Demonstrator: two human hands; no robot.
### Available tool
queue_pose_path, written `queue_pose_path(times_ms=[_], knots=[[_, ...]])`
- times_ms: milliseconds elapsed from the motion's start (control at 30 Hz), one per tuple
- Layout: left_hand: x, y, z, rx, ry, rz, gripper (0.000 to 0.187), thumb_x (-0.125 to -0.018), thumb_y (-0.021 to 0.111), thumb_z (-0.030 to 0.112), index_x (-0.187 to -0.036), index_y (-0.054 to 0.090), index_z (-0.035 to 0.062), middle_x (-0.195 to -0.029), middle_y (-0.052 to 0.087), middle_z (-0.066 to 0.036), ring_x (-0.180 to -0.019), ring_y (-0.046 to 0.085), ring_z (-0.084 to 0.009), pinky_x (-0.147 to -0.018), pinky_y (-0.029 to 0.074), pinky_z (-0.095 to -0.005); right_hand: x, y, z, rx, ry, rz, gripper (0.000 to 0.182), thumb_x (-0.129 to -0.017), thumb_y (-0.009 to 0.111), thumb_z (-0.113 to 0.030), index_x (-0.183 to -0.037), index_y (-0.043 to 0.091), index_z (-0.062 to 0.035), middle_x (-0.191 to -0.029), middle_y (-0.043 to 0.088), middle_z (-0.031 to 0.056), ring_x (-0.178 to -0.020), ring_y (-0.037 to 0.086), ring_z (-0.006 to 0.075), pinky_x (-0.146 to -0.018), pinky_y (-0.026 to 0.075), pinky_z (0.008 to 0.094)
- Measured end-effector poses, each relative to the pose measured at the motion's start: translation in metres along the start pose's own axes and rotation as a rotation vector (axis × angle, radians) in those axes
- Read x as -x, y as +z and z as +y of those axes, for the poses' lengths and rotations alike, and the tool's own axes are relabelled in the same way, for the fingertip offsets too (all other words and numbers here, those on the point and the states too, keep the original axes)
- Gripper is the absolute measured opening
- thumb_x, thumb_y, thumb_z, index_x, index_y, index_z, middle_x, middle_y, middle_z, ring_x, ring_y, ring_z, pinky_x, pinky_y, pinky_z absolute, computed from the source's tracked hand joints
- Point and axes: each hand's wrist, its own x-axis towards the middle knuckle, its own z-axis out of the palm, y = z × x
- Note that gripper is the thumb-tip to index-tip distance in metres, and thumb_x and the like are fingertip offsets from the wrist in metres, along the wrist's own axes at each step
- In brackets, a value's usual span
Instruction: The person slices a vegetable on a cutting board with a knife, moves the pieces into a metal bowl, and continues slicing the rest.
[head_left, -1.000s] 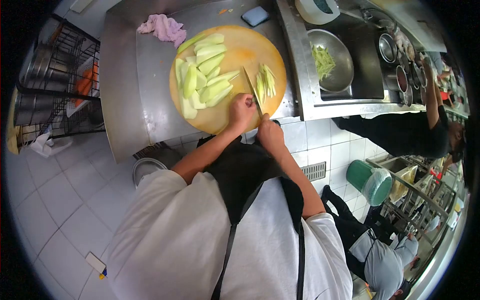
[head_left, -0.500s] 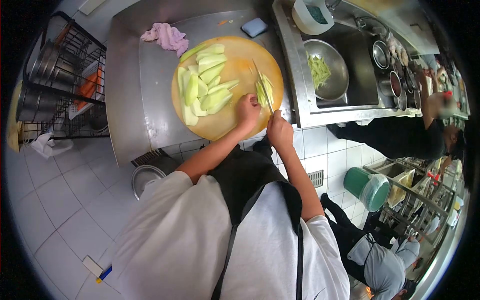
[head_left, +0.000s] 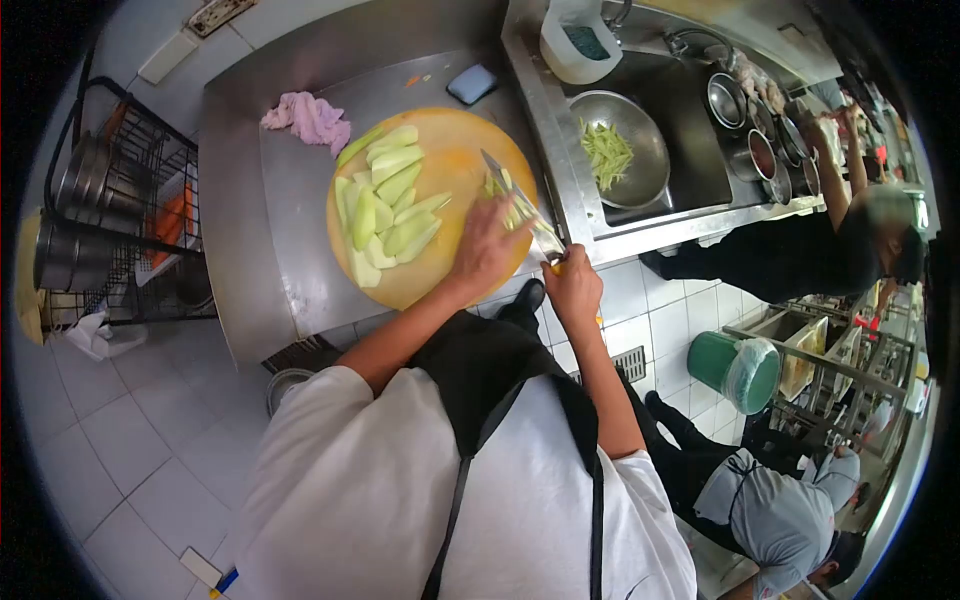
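A round yellow cutting board [head_left: 470, 150] lies on the steel counter. Pale green peeled vegetable pieces [head_left: 385, 200] are heaped on its left half. My right hand [head_left: 573, 290] is closed around the handle of a kitchen knife [head_left: 545, 237], whose blade points up and left over the board's right edge. Thin green strips [head_left: 512, 207] lie against the blade, which looks tilted towards flat. My left hand [head_left: 485, 245] reaches over these strips with its fingers stretched out, slightly blurred; they partly hide the strips.
Right of the board, a steel bowl [head_left: 645, 150] with green strips sits in the sink [head_left: 690, 190]. A pink cloth [head_left: 308, 122] and blue sponge [head_left: 471, 84] lie behind the board. A wire rack [head_left: 130, 190] stands left. Co-workers and a green bin [head_left: 712, 360] are at right.
My left hand has gone from curled fingers beside the strips to fingers stretched over them. The knife has turned from edge-down to flatter and moved right with the right hand. The view has shifted slightly.
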Motion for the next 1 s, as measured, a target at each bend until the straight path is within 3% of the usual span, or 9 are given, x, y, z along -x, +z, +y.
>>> queue_pose_path(times_ms=[100,200,300,500,600,767,867,900,1000], knots=[[-0.041,0.017,0.021,0.033,0.333,-0.281,0.050,-0.085,0.063,0.005,-0.130,0.070,0.0244,-0.159,0.041,-0.011,-0.147,0.037,-0.0344,-0.120,0.028,-0.0609,-0.008,-0.020,0.014,0.052,0.039,0.046,0.040,-0.079,0.080,-0.021,-0.102,0.050,-0.0047,-0.088,0.066,0.0197,-0.079,0.069,0.0410,-0.067,0.056,0.0495],[-0.096,0.058,0.027,0.061,0.536,-0.244,0.049,-0.085,0.060,0.005,-0.129,0.071,0.0243,-0.162,0.038,-0.012,-0.150,0.034,-0.0331,-0.122,0.025,-0.0595,-0.028,-0.057,0.038,0.131,0.044,0.118,0.036,-0.079,0.077,-0.015,-0.101,0.050,-0.0027,-0.086,0.066,0.0208,-0.076,0.069,0.0414,-0.066,0.056,0.0487],[-0.158,0.101,0.031,-0.022,0.633,-0.314,0.060,-0.087,0.055,0.002,-0.141,0.062,0.0271,-0.167,0.030,-0.010,-0.155,0.027,-0.0312,-0.125,0.019,-0.0591,-0.049,-0.103,0.062,0.267,0.113,0.141,0.031,-0.080,0.074,-0.012,-0.099,0.051,-0.0019,-0.083,0.068,0.0211,-0.075,0.070,0.0399,-0.066,0.057,0.0483],[-0.243,0.182,0.019,-0.156,0.376,-0.320,0.068,-0.083,0.059,0.004,-0.149,0.055,0.0222,-0.170,0.023,-0.014,-0.156,0.025,-0.0331,-0.125,0.016,-0.0581,0.005,-0.182,0.090,0.285,0.330,0.133,0.039,-0.080,0.081,-0.021,-0.100,0.052,-0.0033,-0.085,0.070,0.0202,-0.081,0.069,0.0436,-0.069,0.055,0.0507],[-0.227,0.184,0.011,-0.026,0.239,-0.148,0.060,-0.083,0.062,0.010,-0.143,0.061,0.0168,-0.159,0.039,-0.020,-0.148,0.037,-0.0368,-0.121,0.024,-0.0608,0.044,-0.172,0.085,0.078,0.397,0.157,0.034,-0.085,0.080,-0.021,-0.099,0.056,-0.0008,-0.079,0.068,0.0178,-0.071,0.066,0.0417,-0.064,0.051,0.0475],[-0.142,0.076,-0.018,0.119,-0.100,0.107,0.034,-0.080,0.064,0.004,-0.112,0.075,0.0055,-0.127,0.062,-0.020,-0.117,0.059,-0.0371,-0.101,0.048,-0.0456,0.092,-0.099,0.083,-0.532,0.475,-0.011,0.023,-0.095,0.072,-0.015,-0.107,0.061,0.0012,-0.073,0.062,0.0182,-0.058,0.053,0.0339,-0.059,0.046,0.0377],[-0.060,0.015,-0.078,0.007,-0.241,0.107,0.018,-0.077,0.067,0.001,-0.093,0.075,0.0029,-0.096,0.067,-0.013,-0.094,0.062,-0.0357,-0.084,0.050,-0.0454,0.098,-0.061,0.089,-0.475,0.240,-0.259,0.021,-0.096,0.071,-0.016,-0.105,0.062,-0.0003,-0.072,0.062,0.0224,-0.066,0.061,0.0414,-0.061,0.049,0.0423],[-0.036,-0.015,-0.079,-0.118,-0.308,0.142,0.019,-0.076,0.071,0.004,-0.095,0.076,0.0033,-0.095,0.066,-0.013,-0.094,0.063,-0.0347,-0.085,0.050,-0.0452,0.092,-0.056,0.085,-0.432,0.164,-0.367,0.020,-0.097,0.070,-0.017,-0.105,0.062,-0.0010,-0.073,0.063,0.0238,-0.069,0.064,0.0444,-0.061,0.049,0.0438],[0.021,-0.077,-0.095,-0.286,-0.416,-0.131,0.027,-0.076,0.081,0.013,-0.101,0.075,0.0033,-0.106,0.067,-0.012,-0.103,0.062,-0.0331,-0.092,0.048,-0.0449,0.067,-0.047,0.069,-0.275,-0.087,-0.511,0.022,-0.097,0.068,-0.024,-0.100,0.061,-0.0024,-0.075,0.066,0.0251,-0.076,0.066,0.0475,-0.065,0.051,0.0515]])
